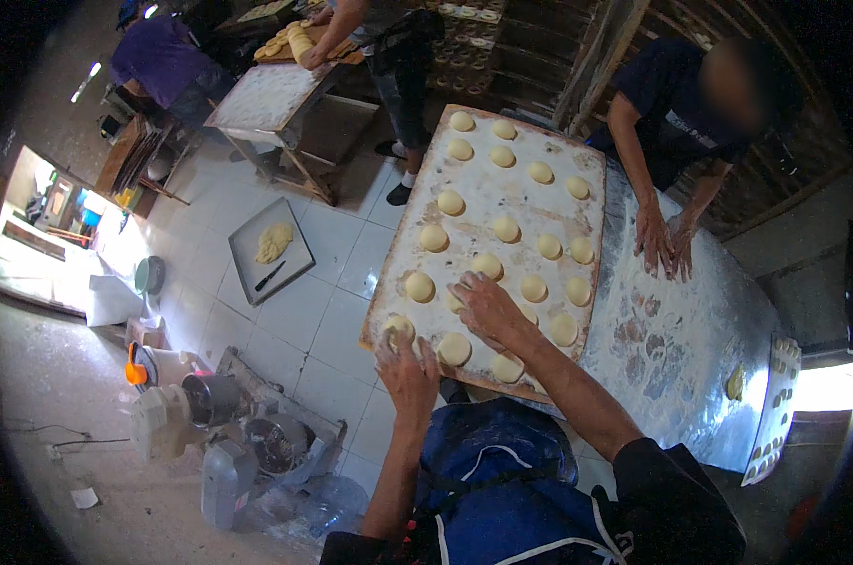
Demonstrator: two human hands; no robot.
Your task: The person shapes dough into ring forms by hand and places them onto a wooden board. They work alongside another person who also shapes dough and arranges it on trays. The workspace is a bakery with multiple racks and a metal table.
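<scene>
The grip of the left hand is curved at the near side of a pale dough ball, at the near left corner of a floured board; the fingers touch this ball, but I cannot tell if they are closed on it. The right hand is a little farther and to the right, lying over another dough ball, which it mostly covers; whether its grip is clenched or released, I cannot tell. Many round balls lie on the board in loose rows, apart from each other. Just to the right is a metal table with flour, where a co-worker's hands rest at the far side. To the left, on the tiled floor, a square tray holds a dough lump and a dark knife.
</scene>
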